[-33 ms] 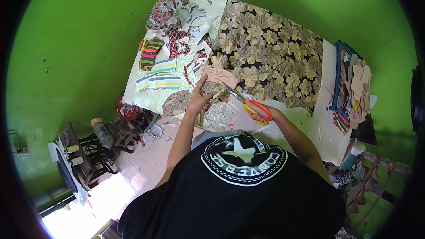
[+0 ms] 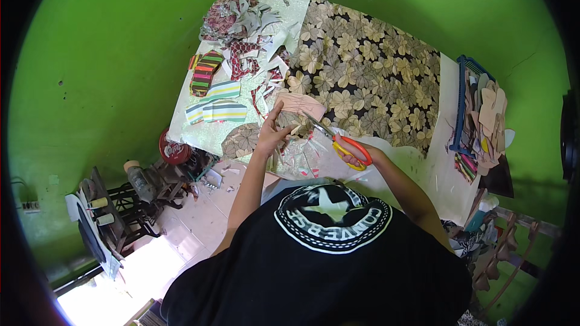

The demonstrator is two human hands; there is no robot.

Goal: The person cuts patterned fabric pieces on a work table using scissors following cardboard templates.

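Note:
My left hand [image 2: 272, 137] has its index finger and thumb stretched apart at the edge of a flat pinkish pattern piece [image 2: 302, 104]. The fingertip touches the piece, which rests over the near left edge of a black cloth with beige flowers [image 2: 368, 72]. Closed around the red and yellow handles of a pair of scissors [image 2: 325, 128] is my right hand [image 2: 347, 150]. The scissor blades point up and left, with their tips by the pattern piece's near edge. A cut piece of the flowered cloth [image 2: 240, 140] lies left of my left hand.
Striped cut pieces [image 2: 216, 111] and red patterned scraps [image 2: 244, 60] cover the table's left side, with a scrap heap [image 2: 226, 19] at its far corner. On the right, a blue basket [image 2: 463, 102] holds stacked pattern pieces. Left of the table, a red round lid [image 2: 174, 148] stands near the floor.

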